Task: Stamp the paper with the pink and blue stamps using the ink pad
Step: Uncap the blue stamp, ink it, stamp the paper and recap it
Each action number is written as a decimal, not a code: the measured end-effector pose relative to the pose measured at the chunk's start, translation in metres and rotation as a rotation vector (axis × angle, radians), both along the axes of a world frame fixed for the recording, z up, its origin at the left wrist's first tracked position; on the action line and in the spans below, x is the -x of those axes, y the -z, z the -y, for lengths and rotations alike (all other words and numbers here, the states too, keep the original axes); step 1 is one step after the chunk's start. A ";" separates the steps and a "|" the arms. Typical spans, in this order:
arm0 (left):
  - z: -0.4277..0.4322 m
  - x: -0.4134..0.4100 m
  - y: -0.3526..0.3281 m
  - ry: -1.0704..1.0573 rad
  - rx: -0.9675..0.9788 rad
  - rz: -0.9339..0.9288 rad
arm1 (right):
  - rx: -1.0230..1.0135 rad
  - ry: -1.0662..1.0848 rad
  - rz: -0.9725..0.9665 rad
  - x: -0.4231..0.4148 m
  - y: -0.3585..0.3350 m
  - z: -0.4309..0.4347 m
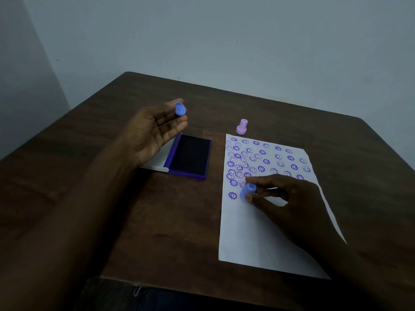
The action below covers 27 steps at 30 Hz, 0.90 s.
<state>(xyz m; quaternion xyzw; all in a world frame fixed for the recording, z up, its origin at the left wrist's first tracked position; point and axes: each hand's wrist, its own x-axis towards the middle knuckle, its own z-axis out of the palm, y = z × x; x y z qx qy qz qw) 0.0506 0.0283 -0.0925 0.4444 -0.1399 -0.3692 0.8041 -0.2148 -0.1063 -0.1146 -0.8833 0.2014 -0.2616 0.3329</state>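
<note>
My right hand (289, 198) pinches the blue stamp (247, 191) between thumb and fingers and holds it tilted on the white paper (258, 239), just right of a flower print. The paper's upper half carries several purple smiley and flower prints. My left hand (152, 131) hovers palm-up over the left of the ink pad (190, 157) and holds a small blue cap (180, 109) at its fingertips. The ink pad lies open, its dark surface showing and its lid folded out to the left. The pink stamp (242, 126) stands upright just beyond the paper's top left corner.
A dark wooden table (94, 198) holds everything, set against a pale wall; its near edge runs along the bottom and its right corner lies beyond the paper. Dark fabric of my lap shows below the near edge.
</note>
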 end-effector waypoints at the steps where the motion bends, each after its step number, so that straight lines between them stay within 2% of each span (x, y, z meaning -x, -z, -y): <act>1: 0.000 0.000 0.000 0.000 0.000 0.000 | -0.003 0.001 0.003 0.000 0.001 0.001; 8: 0.000 0.001 0.000 -0.005 -0.003 0.005 | 0.006 -0.009 -0.010 0.000 0.002 0.003; 13: 0.000 0.002 0.001 -0.009 -0.010 0.006 | 0.097 0.015 -0.123 0.000 0.000 0.005; 17: -0.001 0.003 0.003 -0.004 -0.013 0.001 | 0.096 0.008 -0.158 -0.001 0.003 0.004; 27: -0.001 0.004 0.005 0.002 -0.048 0.020 | 0.103 -0.010 -0.164 -0.003 0.003 0.002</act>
